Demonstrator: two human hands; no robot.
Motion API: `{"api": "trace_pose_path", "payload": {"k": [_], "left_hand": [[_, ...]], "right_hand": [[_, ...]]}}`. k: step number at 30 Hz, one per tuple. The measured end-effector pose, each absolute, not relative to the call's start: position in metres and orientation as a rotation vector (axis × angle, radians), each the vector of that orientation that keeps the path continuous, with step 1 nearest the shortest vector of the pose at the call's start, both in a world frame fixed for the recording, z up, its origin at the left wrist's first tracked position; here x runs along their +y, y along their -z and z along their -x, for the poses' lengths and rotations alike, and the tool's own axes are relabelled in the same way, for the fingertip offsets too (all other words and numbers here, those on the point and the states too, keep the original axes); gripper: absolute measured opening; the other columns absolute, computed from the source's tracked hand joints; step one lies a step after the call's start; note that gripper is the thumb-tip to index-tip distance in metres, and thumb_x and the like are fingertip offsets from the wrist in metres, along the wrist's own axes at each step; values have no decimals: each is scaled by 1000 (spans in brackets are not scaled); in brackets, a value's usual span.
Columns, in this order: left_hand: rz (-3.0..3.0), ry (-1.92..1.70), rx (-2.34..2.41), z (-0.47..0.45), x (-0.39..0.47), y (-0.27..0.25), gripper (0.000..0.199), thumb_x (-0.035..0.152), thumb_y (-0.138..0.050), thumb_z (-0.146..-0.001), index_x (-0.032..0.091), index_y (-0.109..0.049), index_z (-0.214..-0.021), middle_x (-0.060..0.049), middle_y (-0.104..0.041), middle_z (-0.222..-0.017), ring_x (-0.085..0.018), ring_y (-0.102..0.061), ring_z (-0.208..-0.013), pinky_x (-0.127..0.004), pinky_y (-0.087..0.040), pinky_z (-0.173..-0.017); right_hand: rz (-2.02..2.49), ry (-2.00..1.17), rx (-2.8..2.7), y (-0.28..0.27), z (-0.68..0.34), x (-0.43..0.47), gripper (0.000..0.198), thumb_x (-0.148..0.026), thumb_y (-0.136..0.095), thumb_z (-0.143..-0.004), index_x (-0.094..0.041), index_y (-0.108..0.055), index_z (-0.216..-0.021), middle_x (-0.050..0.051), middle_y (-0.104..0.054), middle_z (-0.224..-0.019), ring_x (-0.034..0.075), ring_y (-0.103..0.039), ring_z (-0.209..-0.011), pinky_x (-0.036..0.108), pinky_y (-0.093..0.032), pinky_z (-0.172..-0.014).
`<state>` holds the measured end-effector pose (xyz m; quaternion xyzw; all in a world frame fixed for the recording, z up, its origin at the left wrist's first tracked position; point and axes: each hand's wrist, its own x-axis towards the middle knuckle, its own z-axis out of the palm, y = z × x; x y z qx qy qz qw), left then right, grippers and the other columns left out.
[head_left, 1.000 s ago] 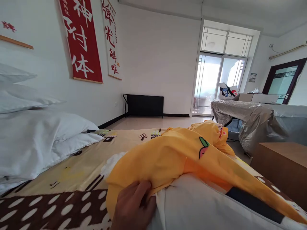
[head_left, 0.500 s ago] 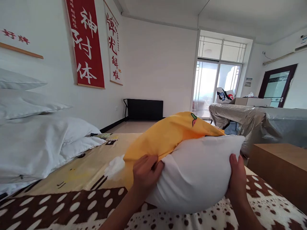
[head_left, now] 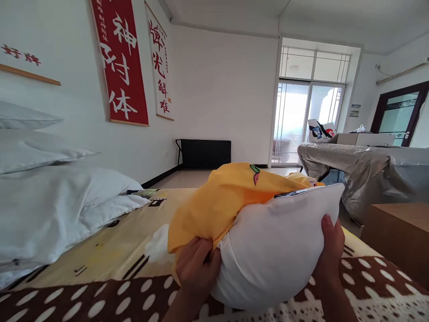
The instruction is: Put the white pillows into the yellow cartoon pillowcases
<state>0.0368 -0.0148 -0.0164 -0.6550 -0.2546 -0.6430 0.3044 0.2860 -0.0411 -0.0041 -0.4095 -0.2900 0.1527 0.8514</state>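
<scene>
A plump white pillow (head_left: 271,250) sits partly inside a yellow pillowcase (head_left: 214,201) that bears a small printed fruit or carrot-like motif. My left hand (head_left: 199,266) pinches the edge of the pillowcase opening, its fingers closed on the yellow cloth beside the pillow. At the pillow's right end, my right hand (head_left: 330,246) grips the white fabric, thumb on the near side and the other fingers mostly hidden behind. The pillow's right part sticks out of the case. Both are held over a patterned blanket (head_left: 127,295).
White pillows (head_left: 43,205) are stacked at the left. A cardboard box (head_left: 398,241) stands at the right, in front of a plastic-covered table (head_left: 362,165). Another yellow item (head_left: 301,179) lies behind the pillow. A black folded panel (head_left: 206,154) leans by the far wall.
My left hand has moved down and slightly left with the case edge. The pillow has shifted lower, its right corner tilting up. The yellow item behind shows more.
</scene>
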Motion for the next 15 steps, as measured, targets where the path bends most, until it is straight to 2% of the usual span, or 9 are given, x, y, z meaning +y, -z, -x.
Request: {"api": "trace_pose_path", "payload": {"k": [5,11,15], "left_hand": [[1868,1570,-668,-27,-23,18,32,1,-54,-74,19,-37,-53,6,-37,-46,-8,-35,-46,-23,-31,-47],[2077,1327,-593,-9,-31,13,30,2,-52,-77,19,-40,-56,3,-44,-46,-10,-38,-44,-24,-32,-46],[1909,1565,-615,-25,-36,21,28,-1,-55,-75,19,-43,-59,4,-41,-48,-10,-40,-46,-24,-34,-49]], "right_hand": [[936,-296,-554,18,-300,-45,52,-64,-65,-58,-20,-54,-85,0,-54,-68,13,-44,-54,25,-38,-45],[950,-330,-615,25,-298,-51,54,-68,-66,-53,-21,-49,-75,-2,-51,-60,14,-45,-52,28,-41,-46],[927,-398,-692,7,-290,-56,52,-68,-64,-59,-20,-50,-73,-1,-52,-56,15,-48,-51,28,-39,-42]]}}
